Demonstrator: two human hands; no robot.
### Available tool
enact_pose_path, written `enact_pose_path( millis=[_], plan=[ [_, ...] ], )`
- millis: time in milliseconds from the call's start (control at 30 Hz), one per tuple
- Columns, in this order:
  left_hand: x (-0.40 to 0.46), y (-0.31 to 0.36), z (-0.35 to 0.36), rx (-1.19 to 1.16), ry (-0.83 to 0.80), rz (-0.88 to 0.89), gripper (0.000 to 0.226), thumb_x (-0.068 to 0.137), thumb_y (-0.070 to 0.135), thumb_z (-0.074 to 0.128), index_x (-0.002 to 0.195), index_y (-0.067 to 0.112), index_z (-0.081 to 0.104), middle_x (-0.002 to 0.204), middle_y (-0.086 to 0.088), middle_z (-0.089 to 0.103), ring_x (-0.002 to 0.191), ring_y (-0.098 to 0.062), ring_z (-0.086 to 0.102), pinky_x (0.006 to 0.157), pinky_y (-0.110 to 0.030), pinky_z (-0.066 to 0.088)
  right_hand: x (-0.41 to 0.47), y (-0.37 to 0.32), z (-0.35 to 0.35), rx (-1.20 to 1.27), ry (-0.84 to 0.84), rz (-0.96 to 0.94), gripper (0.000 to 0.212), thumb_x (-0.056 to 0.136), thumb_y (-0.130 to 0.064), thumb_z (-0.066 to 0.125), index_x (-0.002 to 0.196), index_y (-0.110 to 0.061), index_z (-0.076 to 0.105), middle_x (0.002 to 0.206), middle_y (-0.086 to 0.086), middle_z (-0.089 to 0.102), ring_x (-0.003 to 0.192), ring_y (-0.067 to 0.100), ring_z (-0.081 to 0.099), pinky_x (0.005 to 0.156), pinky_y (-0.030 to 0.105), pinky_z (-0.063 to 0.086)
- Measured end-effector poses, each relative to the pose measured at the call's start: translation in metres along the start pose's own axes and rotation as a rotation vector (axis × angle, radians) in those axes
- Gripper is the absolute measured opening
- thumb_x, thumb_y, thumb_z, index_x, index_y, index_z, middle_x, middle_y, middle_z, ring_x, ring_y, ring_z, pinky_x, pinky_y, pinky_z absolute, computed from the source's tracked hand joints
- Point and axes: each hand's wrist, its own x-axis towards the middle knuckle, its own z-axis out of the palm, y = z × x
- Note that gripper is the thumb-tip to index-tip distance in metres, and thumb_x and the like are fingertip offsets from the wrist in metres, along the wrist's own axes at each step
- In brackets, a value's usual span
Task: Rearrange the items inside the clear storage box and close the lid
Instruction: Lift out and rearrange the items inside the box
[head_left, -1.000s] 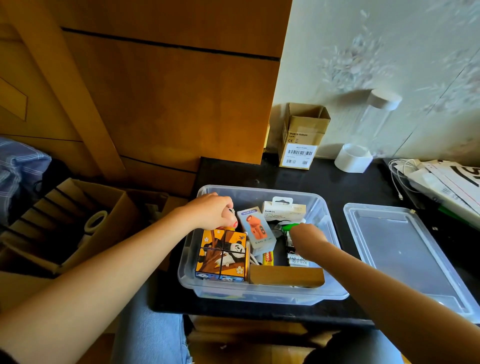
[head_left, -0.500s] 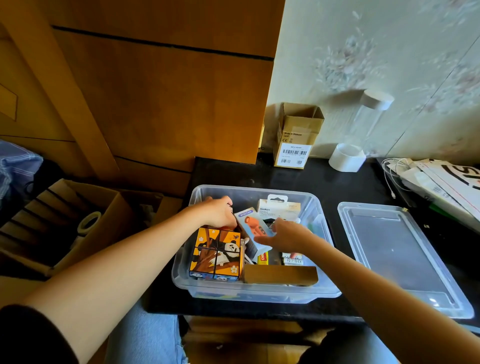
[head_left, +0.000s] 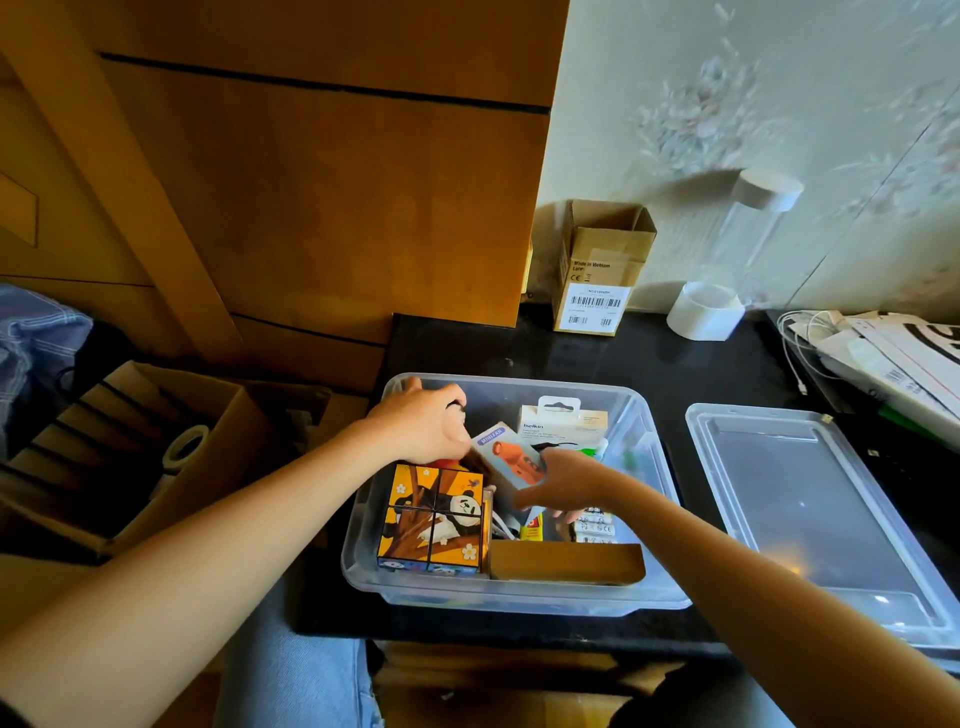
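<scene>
both your hands are in the clear storage box (head_left: 644, 597). your right hand (head_left: 566, 480) pinches the blue carton (head_left: 506, 457); your left hand (head_left: 423, 426) is curled far-left, grip unclear. lid (head_left: 810, 514) lies right of the box.

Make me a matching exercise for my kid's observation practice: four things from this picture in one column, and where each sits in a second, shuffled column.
Things:
1. panda cube
2. clear lid
3. small cardboard box
4. tape roll

Places:
A. flat on the black table, right of the storage box
B. inside the big carton on the floor, left
C. near-left corner inside the storage box
D. against the wall, at the table's far edge

Pairs: 1-C, 2-A, 3-D, 4-B
</scene>
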Motion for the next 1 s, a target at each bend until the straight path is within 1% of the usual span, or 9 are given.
enact_pose_path(
  millis=[133, 267, 400, 500, 600, 733, 800, 900, 1000],
  plan=[
    [0.005, 0.001, -0.005, 0.068, -0.081, -0.022, 0.056, 0.076, 0.053, 0.062, 0.126, 0.038, 0.042, 0.110, -0.002, 0.038, 0.091, -0.021, 0.042, 0.056, -0.025, 0.030, -0.013, 0.011, -0.024, 0.127, -0.016, 0.008, 0.044, 0.082, -0.041, 0.066, 0.114, -0.017, 0.047, 0.099, 0.000, 0.056, 0.074, 0.017, 0.066, 0.059, 0.019, 0.056],
    [0.011, 0.001, -0.002, 0.155, -0.073, 0.037, 0.055, 0.081, 0.051, 0.062, 0.132, 0.037, 0.047, 0.123, -0.004, 0.043, 0.110, -0.024, 0.045, 0.070, -0.028, 0.032, -0.032, 0.025, -0.036, 0.189, 0.149, -0.098, 0.049, 0.083, -0.036, 0.067, 0.122, -0.013, 0.047, 0.108, 0.002, 0.056, 0.077, 0.019, 0.066, 0.060, 0.023, 0.057],
    [0.009, 0.000, 0.001, 0.082, -0.083, 0.050, 0.043, 0.081, 0.048, 0.061, 0.123, 0.040, 0.054, 0.108, 0.004, 0.039, 0.101, -0.019, 0.042, 0.065, -0.026, 0.030, -0.043, 0.024, -0.039, 0.530, 0.180, -0.132, 0.044, 0.086, -0.040, 0.060, 0.118, -0.014, 0.046, 0.098, 0.001, 0.060, 0.071, 0.015, 0.068, 0.060, 0.022, 0.057],
    [0.010, 0.001, 0.000, 0.065, -0.077, 0.120, 0.033, 0.082, 0.041, 0.064, 0.115, 0.034, 0.064, 0.121, 0.005, 0.050, 0.115, -0.018, 0.047, 0.082, -0.029, 0.041, -0.050, 0.020, -0.041, 0.656, 0.208, -0.164, 0.042, 0.088, -0.042, 0.056, 0.115, -0.012, 0.051, 0.093, 0.002, 0.063, 0.066, 0.012, 0.068, 0.059, 0.021, 0.057],
    [0.010, 0.003, -0.002, 0.050, -0.097, 0.149, 0.028, 0.083, 0.037, 0.065, 0.111, 0.034, 0.067, 0.135, 0.007, 0.052, 0.125, -0.017, 0.045, 0.092, -0.031, 0.040, -0.053, 0.018, -0.041, 0.674, 0.202, -0.183, 0.039, 0.088, -0.043, 0.054, 0.113, -0.012, 0.053, 0.094, 0.003, 0.063, 0.068, 0.012, 0.067, 0.060, 0.021, 0.057],
    [0.010, -0.001, -0.007, 0.113, -0.212, 0.215, 0.028, 0.094, 0.033, 0.052, 0.121, 0.035, 0.061, 0.148, 0.005, 0.037, 0.136, -0.021, 0.033, 0.111, -0.044, 0.027, -0.054, 0.021, -0.041, 0.660, 0.207, -0.195, 0.039, 0.089, -0.043, 0.053, 0.112, -0.012, 0.052, 0.095, 0.003, 0.063, 0.070, 0.013, 0.067, 0.064, 0.023, 0.058],
    [0.010, -0.003, -0.011, 0.164, -0.301, 0.234, 0.033, 0.098, 0.029, 0.046, 0.129, 0.037, 0.054, 0.153, 0.001, 0.026, 0.139, -0.024, 0.028, 0.113, -0.043, 0.027, -0.053, 0.022, -0.041, 0.664, 0.206, -0.201, 0.040, 0.088, -0.044, 0.054, 0.113, -0.012, 0.052, 0.095, 0.003, 0.063, 0.070, 0.013, 0.067, 0.066, 0.024, 0.058],
    [0.012, -0.003, -0.016, 0.250, -0.440, 0.240, 0.046, 0.096, 0.023, 0.050, 0.138, 0.039, 0.041, 0.157, -0.001, 0.010, 0.142, -0.024, 0.023, 0.113, -0.038, 0.030, -0.051, 0.023, -0.040, 0.658, 0.187, -0.198, 0.044, 0.086, -0.046, 0.056, 0.114, -0.012, 0.052, 0.096, 0.003, 0.063, 0.073, 0.015, 0.067, 0.069, 0.026, 0.059],
    [0.015, 0.001, -0.024, 0.271, -0.521, 0.215, 0.055, 0.093, 0.022, 0.055, 0.142, 0.037, 0.035, 0.155, -0.003, 0.011, 0.143, -0.023, 0.016, 0.111, -0.036, 0.033, -0.048, 0.024, -0.039, 0.672, 0.133, -0.169, 0.035, 0.084, -0.045, 0.059, 0.108, -0.019, 0.052, 0.097, 0.002, 0.063, 0.071, 0.014, 0.068, 0.068, 0.024, 0.058]
  ],
)
